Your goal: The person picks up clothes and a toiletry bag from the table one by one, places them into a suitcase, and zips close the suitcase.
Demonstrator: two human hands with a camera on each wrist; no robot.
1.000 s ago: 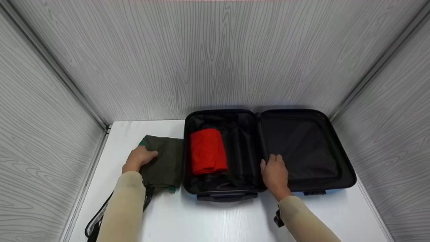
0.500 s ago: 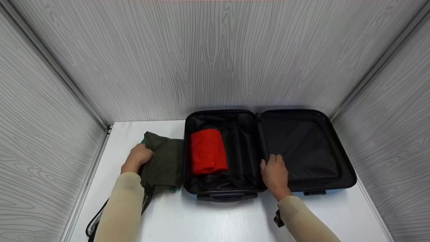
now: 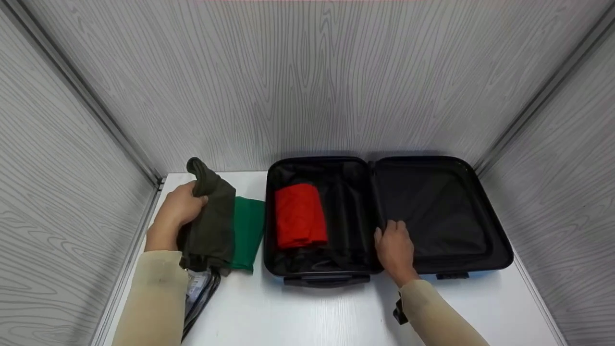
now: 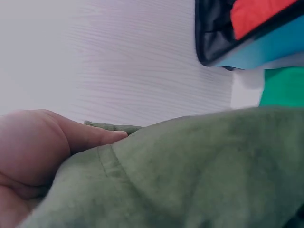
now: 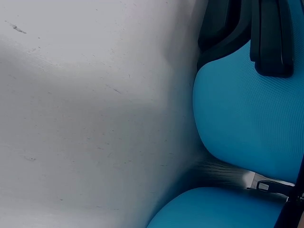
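In the head view my left hand point(image 3: 178, 205) grips the edge of a folded olive-green garment point(image 3: 214, 223), thumb on top and fingers hidden beneath. Its far corner curls up above the hand. The left wrist view shows the thumb pressed on the cloth near a stitched seam point(image 4: 109, 164). Beside the garment a folded green cloth point(image 3: 247, 235) lies left of the suitcase point(image 3: 314, 159). That suitcase lies spread in two halves, with a folded red garment point(image 3: 301, 216) in the left one. My right hand point(image 3: 395, 247) holds the rim between the halves, thumb and fingers on either side.
A clear pouch with black edging point(image 3: 198, 290) lies partly under my left forearm. The suitcase handle point(image 3: 326, 281) faces the front of the white table point(image 3: 298, 319). Grey wood-grain panels point(image 3: 307, 86) rise behind and at both sides. The right wrist view shows the blue shell point(image 5: 247, 114).
My left hand has gripped the olive-green garment and drawn it up and to the left, uncovering the green cloth and the pouch. My right hand and the suitcase stay in place.
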